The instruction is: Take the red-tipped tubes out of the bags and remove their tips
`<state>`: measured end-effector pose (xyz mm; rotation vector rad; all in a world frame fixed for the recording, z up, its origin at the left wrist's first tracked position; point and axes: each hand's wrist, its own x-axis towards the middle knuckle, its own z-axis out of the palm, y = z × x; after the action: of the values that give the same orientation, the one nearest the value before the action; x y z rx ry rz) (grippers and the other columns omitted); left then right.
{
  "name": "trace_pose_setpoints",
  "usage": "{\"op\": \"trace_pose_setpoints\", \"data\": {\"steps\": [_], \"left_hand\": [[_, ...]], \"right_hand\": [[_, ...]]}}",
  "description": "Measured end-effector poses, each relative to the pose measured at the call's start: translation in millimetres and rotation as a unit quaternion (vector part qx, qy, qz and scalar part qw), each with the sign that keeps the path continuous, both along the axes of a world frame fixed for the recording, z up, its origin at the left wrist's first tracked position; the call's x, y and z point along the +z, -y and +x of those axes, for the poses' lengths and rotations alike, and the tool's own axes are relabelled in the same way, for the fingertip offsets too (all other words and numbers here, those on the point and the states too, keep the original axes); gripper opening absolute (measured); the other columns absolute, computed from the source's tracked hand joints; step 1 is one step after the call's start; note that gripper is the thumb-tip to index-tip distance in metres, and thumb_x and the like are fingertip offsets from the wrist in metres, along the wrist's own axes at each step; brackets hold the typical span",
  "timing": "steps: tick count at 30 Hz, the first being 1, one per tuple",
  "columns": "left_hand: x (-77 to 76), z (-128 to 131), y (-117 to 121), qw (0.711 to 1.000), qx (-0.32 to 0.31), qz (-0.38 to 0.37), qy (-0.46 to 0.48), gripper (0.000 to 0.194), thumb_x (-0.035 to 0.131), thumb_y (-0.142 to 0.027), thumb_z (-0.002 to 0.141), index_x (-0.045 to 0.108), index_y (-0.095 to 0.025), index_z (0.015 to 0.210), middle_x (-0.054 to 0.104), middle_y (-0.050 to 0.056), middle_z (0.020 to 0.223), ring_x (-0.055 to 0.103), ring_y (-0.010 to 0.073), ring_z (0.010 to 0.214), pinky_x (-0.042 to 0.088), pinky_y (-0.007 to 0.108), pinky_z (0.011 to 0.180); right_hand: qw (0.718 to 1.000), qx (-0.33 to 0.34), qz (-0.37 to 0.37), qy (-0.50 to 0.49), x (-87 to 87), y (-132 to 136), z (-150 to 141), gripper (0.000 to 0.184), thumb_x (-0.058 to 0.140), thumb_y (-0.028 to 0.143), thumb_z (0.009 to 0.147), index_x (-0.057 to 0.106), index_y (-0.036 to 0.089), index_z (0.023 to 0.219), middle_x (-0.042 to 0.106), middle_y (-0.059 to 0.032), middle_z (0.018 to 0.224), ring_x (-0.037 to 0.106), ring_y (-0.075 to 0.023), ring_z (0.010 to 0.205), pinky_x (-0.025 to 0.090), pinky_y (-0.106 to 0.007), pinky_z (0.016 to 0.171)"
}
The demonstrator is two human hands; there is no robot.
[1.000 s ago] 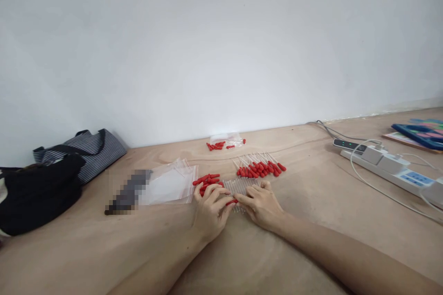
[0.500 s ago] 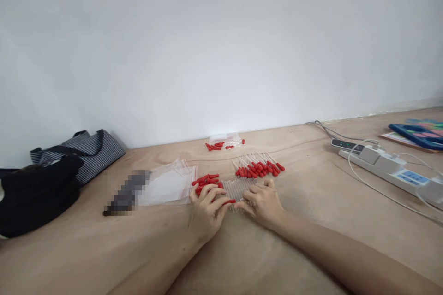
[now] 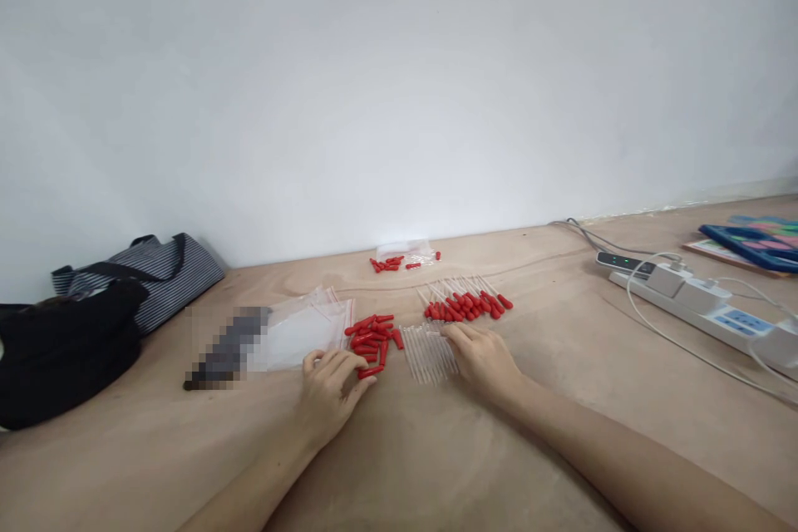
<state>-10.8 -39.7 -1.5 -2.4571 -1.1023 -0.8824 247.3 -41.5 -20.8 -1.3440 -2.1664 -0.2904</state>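
Observation:
Red rubber bulbs (image 3: pixel 372 331) lie in a loose pile left of centre. My left hand (image 3: pixel 329 389) is at the near side of this pile, its thumb and fingers closed around one red rubber bulb (image 3: pixel 371 371). To the right of the pile is a row of thin clear glass tubes (image 3: pixel 427 354), side by side. My right hand (image 3: pixel 490 359) rests at the right end of this row, its fingers curled over the tubes' far ends; its thumb and whatever it pinches are hidden. Beyond it lie several droppers (image 3: pixel 467 304), clear tubes with red bulbs fitted.
Clear zip bags (image 3: pixel 305 328) lie left of the bulbs. Near the wall is another bag (image 3: pixel 405 249) with red bulbs beside it. A power strip (image 3: pixel 704 299) with cables stands right, a blue tray (image 3: pixel 754 245) beyond. A striped bag (image 3: pixel 180 278) and black cloth (image 3: pixel 75 353) are left.
My left hand has moved left, away from my right hand and the glass tubes, to the near edge of the bulb pile. My right hand has shifted slightly right, uncovering the tubes.

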Motion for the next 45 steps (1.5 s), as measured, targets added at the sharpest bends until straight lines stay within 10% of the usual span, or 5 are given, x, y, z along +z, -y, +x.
{"op": "trace_pose_setpoints", "data": {"steps": [15,35,45], "left_hand": [[3.1,1,-6,0.996,0.072,-0.059,-0.007,0.011,0.057,-0.032,0.075,0.059,-0.022,0.074,0.066,-0.001,0.074,0.057,0.0173,0.074,0.025,0.033,0.072],[4.8,8,-1,0.998,0.060,-0.025,0.021,0.009,0.056,-0.031,0.076,0.062,-0.024,0.077,0.066,-0.001,0.075,0.056,0.0176,0.075,0.024,0.036,0.073],[20.9,92,-35,0.978,0.069,-0.196,0.009,0.015,0.052,-0.037,0.077,0.058,-0.026,0.086,0.066,-0.001,0.087,0.054,0.0200,0.089,0.024,0.039,0.081]], "right_hand": [[0.996,0.005,-0.075,0.054,-1.8,-5,-15,0.029,0.038,-0.001,0.073,0.059,0.016,0.083,0.060,-0.0074,0.098,0.058,-0.0144,0.075,0.044,-0.023,0.062],[0.995,0.051,0.008,-0.082,-2.0,-5,-15,0.024,0.036,0.013,0.083,0.060,0.015,0.085,0.058,-0.0088,0.090,0.050,-0.0171,0.085,0.039,-0.030,0.073],[0.995,-0.003,-0.031,-0.094,7.4,-5,31,0.023,0.043,0.022,0.083,0.063,0.020,0.071,0.064,-0.0037,0.077,0.052,-0.0160,0.075,0.028,-0.034,0.073]]}}
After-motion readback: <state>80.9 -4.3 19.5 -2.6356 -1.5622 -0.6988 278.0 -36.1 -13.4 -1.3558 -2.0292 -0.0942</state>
